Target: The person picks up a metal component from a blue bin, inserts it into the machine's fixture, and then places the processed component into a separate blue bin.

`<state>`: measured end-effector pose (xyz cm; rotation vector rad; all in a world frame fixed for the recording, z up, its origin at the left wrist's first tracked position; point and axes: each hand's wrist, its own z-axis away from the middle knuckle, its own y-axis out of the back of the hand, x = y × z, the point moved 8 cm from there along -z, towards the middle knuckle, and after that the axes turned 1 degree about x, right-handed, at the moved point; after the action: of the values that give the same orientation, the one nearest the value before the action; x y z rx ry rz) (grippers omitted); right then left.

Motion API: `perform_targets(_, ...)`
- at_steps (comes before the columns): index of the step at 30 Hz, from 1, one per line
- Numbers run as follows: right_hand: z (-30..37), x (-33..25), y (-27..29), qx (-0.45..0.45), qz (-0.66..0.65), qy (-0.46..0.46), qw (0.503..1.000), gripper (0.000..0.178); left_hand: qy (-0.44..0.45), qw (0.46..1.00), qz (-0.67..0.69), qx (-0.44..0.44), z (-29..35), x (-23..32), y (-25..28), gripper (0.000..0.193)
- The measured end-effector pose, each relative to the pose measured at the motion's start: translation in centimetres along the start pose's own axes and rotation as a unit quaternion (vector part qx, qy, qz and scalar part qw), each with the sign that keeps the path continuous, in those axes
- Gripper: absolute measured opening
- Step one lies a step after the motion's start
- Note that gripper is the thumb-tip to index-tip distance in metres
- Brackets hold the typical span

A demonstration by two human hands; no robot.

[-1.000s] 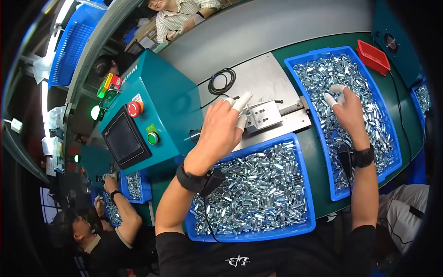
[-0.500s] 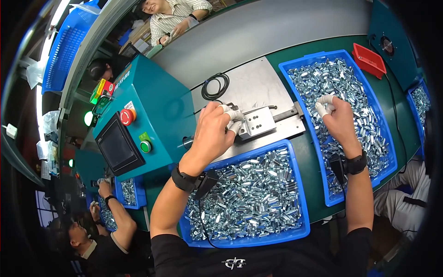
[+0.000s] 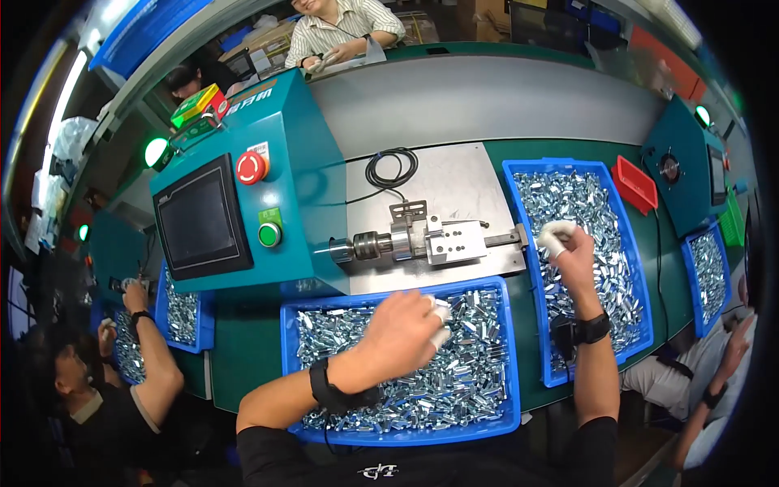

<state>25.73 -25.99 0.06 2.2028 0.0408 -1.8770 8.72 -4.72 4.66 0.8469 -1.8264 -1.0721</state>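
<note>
My left hand [image 3: 403, 334] hovers over the near blue bin [image 3: 513, 357], back of the hand up and fingers bent. White finger covers are on its fingertips; thumb and forefinger stand apart, and I see nothing between them. Small shiny hexagonal metal pieces [image 3: 466, 381] fill this bin. Above the right-hand blue bin [image 3: 554, 325], full of similar pieces, is my right hand [image 3: 574, 258]. Its covered thumb and fingers curl together; anything inside the pinch is hidden. Between the bins and the machine lies a metal clamping fixture [image 3: 456, 242], lined up with a round chuck [image 3: 369, 245].
A teal machine [image 3: 312, 178] with a dark screen [image 3: 203, 217], red stop button [image 3: 251, 167] and green button [image 3: 269, 234] stands at left. A coiled black cable [image 3: 391, 168] lies on the metal plate. A red tray [image 3: 634, 185] sits at right. Other people work nearby.
My left hand has left the fixture and come down toward me over the near bin, uncovering the chuck. My right hand stays above the right bin, its fingers curled. The view has shifted.
</note>
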Motion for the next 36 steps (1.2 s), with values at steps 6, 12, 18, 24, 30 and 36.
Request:
perform_targets(6, 4.0, -6.0, -14.5, -0.325, 0.067, 0.096, 0.938, 0.035, -0.006, 0.994, 0.007, -0.111, 3.5, -0.4, -4.8, 0.022)
perform_targets(12, 5.5, -6.6, -17.7, -0.289, 0.282, 0.160, 0.901, 0.031, -0.025, 0.995, 0.002, -0.102, 2.9, 0.6, -5.1, 0.021)
perform_targets(18, 5.6, -6.7, -18.2, -0.282, 0.291, 0.188, 0.895, 0.022, -0.014, 0.987, -0.063, -0.150, 3.2, 0.6, -5.8, 0.020)
perform_targets(24, 3.2, -6.5, -15.8, -0.290, 0.187, 0.153, 0.926, 0.018, 0.027, 0.994, 0.029, -0.098, 3.0, -0.4, -5.0, 0.016)
perform_targets(30, 1.1, -6.0, -12.4, -0.195, 0.131, 0.089, 0.968, 0.012, 0.056, 0.989, 0.062, -0.118, 2.6, -0.7, -5.6, 0.014)
perform_targets(36, 0.5, -6.2, -12.7, -0.183, 0.245, 0.097, 0.947, 0.017, 0.055, 0.992, 0.002, -0.117, 2.4, -0.4, -5.6, 0.021)
